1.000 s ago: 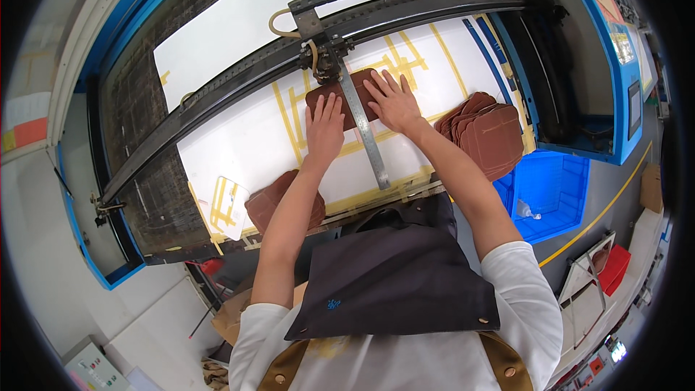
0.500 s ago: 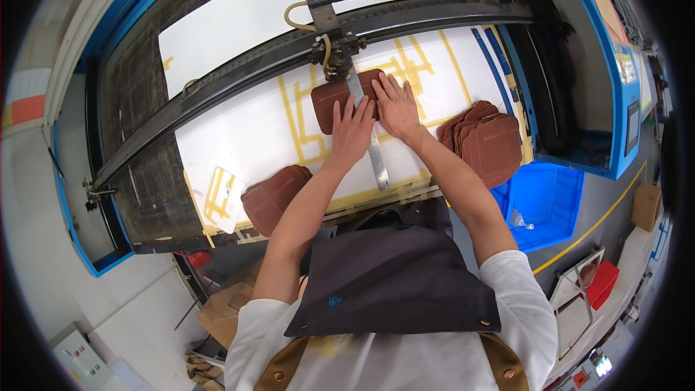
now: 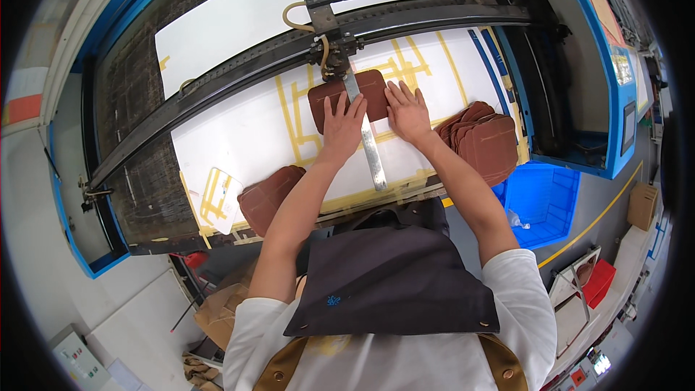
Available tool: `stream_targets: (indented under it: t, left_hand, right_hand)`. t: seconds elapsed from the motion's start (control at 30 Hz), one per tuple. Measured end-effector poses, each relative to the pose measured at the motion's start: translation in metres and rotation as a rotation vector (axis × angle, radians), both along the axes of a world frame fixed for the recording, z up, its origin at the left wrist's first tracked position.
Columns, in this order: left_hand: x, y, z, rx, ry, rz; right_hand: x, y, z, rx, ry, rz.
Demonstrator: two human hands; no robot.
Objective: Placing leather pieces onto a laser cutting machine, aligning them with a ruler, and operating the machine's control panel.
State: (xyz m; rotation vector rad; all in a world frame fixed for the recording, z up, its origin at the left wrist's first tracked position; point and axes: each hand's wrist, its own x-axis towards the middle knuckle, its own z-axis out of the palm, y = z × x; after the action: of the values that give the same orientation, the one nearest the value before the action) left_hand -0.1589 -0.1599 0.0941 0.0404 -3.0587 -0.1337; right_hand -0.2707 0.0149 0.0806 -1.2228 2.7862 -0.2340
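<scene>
Resting left hand, with fingers extended and clasping nothing, on the brown panel beside the metal strip; holding right hand, likewise unclenched, at the panel's right edge. Seemingly squaring up the panel, flat on the white sheet partly under the strip; probably calls next for steadying without sliding. Flanked, nearer the body, by left pile and right pile.

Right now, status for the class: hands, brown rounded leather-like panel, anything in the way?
Left fingers on brown panel; right fingers at its right edge. Panel on white, yellow-taped sheet. Flat silvery metal strip crosses panel.
</scene>
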Motion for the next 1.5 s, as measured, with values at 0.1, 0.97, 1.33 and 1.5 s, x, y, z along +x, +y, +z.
stream_targets:
  t: [0.1,0.97,1.33,1.5]
  left_hand:
    - [0.009,-0.003,-0.001,0.091,-0.004,0.007]
    - [0.021,0.018,0.001,0.198,0.044,0.012]
    - [0.011,0.011,-0.003,0.158,-0.006,0.03]
    - [0.011,0.012,-0.006,0.144,0.014,0.034]
  right_hand:
    - [-0.006,0.013,0.0,-0.042,-0.077,0.011]
    - [-0.036,-0.018,-0.009,-0.765,-0.622,-0.718]
    - [-0.049,-0.055,0.0,-0.491,-0.554,-0.655]
    - [-0.049,-0.062,0.004,-0.486,-0.626,-0.699]
